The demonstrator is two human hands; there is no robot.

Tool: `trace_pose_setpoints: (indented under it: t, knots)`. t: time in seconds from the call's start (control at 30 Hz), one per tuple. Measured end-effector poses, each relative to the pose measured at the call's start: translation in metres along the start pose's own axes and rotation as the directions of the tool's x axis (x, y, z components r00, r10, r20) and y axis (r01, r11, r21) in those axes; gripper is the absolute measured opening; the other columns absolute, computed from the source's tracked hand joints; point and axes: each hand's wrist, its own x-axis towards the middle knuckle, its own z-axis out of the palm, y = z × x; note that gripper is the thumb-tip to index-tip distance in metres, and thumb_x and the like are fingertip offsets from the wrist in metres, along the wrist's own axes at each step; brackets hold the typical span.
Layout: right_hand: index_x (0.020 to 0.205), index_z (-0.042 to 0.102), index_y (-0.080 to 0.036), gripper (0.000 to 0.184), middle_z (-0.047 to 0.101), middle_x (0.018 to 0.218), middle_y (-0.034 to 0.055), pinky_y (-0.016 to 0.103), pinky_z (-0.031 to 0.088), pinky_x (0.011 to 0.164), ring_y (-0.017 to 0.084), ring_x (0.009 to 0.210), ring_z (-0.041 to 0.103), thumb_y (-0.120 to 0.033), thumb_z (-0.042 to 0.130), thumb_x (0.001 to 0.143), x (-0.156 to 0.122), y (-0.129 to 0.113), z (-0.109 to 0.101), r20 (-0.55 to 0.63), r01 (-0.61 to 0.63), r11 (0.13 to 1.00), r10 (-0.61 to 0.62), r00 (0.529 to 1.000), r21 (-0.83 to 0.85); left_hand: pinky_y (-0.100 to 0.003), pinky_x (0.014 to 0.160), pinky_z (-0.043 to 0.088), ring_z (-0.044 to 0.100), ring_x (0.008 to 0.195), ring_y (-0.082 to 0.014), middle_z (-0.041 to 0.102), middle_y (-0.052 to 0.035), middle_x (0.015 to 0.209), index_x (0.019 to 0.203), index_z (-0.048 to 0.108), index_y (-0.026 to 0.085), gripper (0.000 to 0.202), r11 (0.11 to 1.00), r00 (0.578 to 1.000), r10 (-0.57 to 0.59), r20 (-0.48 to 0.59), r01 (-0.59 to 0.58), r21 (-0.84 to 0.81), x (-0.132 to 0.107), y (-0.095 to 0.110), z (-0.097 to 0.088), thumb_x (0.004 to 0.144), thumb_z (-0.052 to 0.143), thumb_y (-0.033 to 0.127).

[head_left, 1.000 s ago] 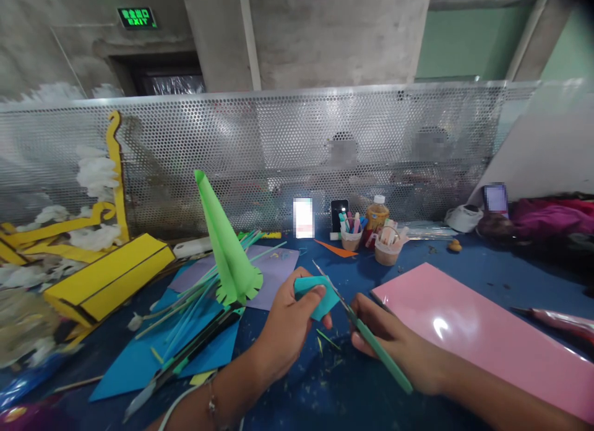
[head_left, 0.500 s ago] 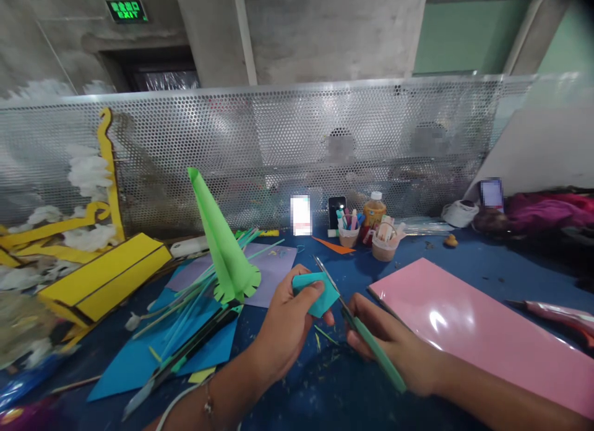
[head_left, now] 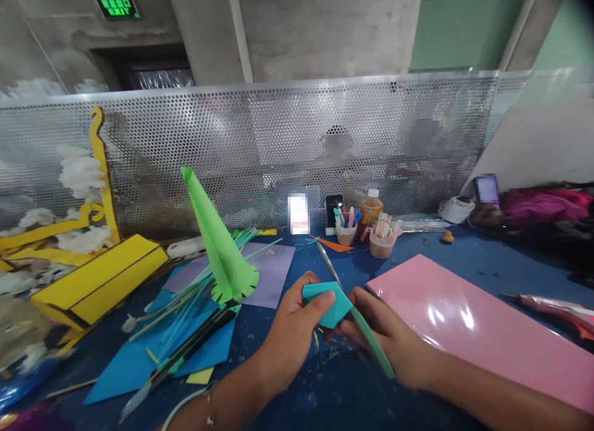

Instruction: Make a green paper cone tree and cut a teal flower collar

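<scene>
My left hand (head_left: 292, 338) pinches a folded piece of teal paper (head_left: 330, 304) between thumb and fingers. My right hand (head_left: 385, 338) grips long scissors with a green handle (head_left: 371, 341), their thin blades (head_left: 328, 264) pointing away from me beside the paper. Whether the blades are cutting it is hidden. Left of my hands, a green paper cone (head_left: 218, 245) with a fringed base stands among thin teal paper strips. A utility knife (head_left: 179, 356) lies on a blue paper sheet (head_left: 139, 363).
A pink board (head_left: 464, 307) lies to the right on the blue table (head_left: 315, 394), and a lilac sheet (head_left: 273, 270) lies ahead. Beyond are cups of markers, a bottle and a phone against a perforated metal fence. A yellow cardboard piece with white fluff stands at left.
My hands have come closer together, with the teal paper now against the scissors. The blades have turned more upright, and the camera view has shifted slightly.
</scene>
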Motion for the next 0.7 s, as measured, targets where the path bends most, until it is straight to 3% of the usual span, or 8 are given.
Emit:
trace_pose_setpoints:
  t: [0.1, 0.2, 0.37, 0.53, 0.6, 0.7]
  knots:
    - [0.084, 0.043, -0.024, 0.056, 0.053, 0.069, -0.0057, 0.026, 0.040, 0.052, 0.012, 0.057, 0.049, -0.073, 0.069, 0.083, 0.005, 0.002, -0.006, -0.095, 0.045, 0.998, -0.040, 0.995, 0.044, -0.029, 0.060, 0.052, 0.064, 0.062, -0.0147, 0.063, 0.0029, 0.072, 0.086, 0.053, 0.021, 0.035, 0.999, 1.000, 0.026, 0.004, -0.026, -0.048, 0.002, -0.001, -0.002, 0.084, 0.079, 0.043]
    - [0.084, 0.044, -0.024, 0.051, 0.051, 0.068, -0.0063, 0.027, 0.042, 0.056, 0.013, 0.059, 0.054, -0.068, 0.070, 0.085, 0.009, 0.003, -0.019, -0.213, 0.069, 0.997, -0.071, 0.974, -0.014, -0.031, 0.062, 0.054, 0.067, 0.062, -0.0161, 0.062, 0.0030, 0.073, 0.090, 0.054, 0.020, 0.035, 0.994, 0.999, 0.034, -0.015, -0.035, -0.106, 0.005, 0.005, -0.004, 0.082, 0.082, 0.039]
    - [0.090, 0.054, -0.022, 0.033, 0.060, 0.078, -0.0024, 0.030, 0.045, 0.064, 0.017, 0.072, 0.058, -0.053, 0.066, 0.091, 0.016, 0.014, -0.044, -0.330, 0.003, 0.939, -0.124, 0.936, -0.343, -0.034, 0.064, 0.057, 0.072, 0.070, -0.0213, 0.067, -0.0007, 0.080, 0.101, 0.055, 0.020, 0.045, 0.984, 0.999, -0.030, -0.010, 0.028, -0.176, 0.005, 0.009, -0.007, 0.075, 0.088, 0.036]
    - [0.107, 0.065, -0.020, 0.025, 0.074, 0.094, 0.0067, 0.037, 0.047, 0.074, 0.026, 0.084, 0.066, -0.038, 0.064, 0.089, 0.020, 0.022, -0.054, -0.245, -0.083, 0.699, -0.135, 0.960, -0.710, -0.034, 0.070, 0.058, 0.074, 0.080, -0.0225, 0.071, -0.0067, 0.100, 0.112, 0.056, 0.020, 0.055, 0.972, 0.988, -0.130, 0.079, 0.143, -0.187, 0.003, 0.008, -0.008, 0.071, 0.092, 0.033]
    - [0.108, 0.069, -0.021, 0.023, 0.076, 0.101, 0.0091, 0.039, 0.049, 0.078, 0.028, 0.091, 0.068, -0.036, 0.061, 0.092, 0.020, 0.021, -0.054, -0.163, -0.050, 0.645, -0.116, 0.980, -0.762, -0.034, 0.071, 0.057, 0.073, 0.083, -0.0223, 0.070, -0.0088, 0.107, 0.113, 0.057, 0.020, 0.058, 0.967, 0.981, -0.162, 0.109, 0.179, -0.180, 0.003, 0.008, -0.009, 0.069, 0.093, 0.031]
    - [0.106, 0.073, -0.022, 0.028, 0.075, 0.110, 0.0110, 0.045, 0.051, 0.091, 0.030, 0.104, 0.068, -0.033, 0.048, 0.101, 0.018, 0.016, -0.052, -0.061, 0.059, 0.607, -0.175, 0.983, -0.792, -0.035, 0.073, 0.056, 0.071, 0.085, -0.0228, 0.069, -0.0074, 0.100, 0.115, 0.056, 0.020, 0.064, 0.967, 0.977, -0.181, 0.110, 0.197, -0.163, 0.004, 0.005, -0.010, 0.065, 0.095, 0.030]
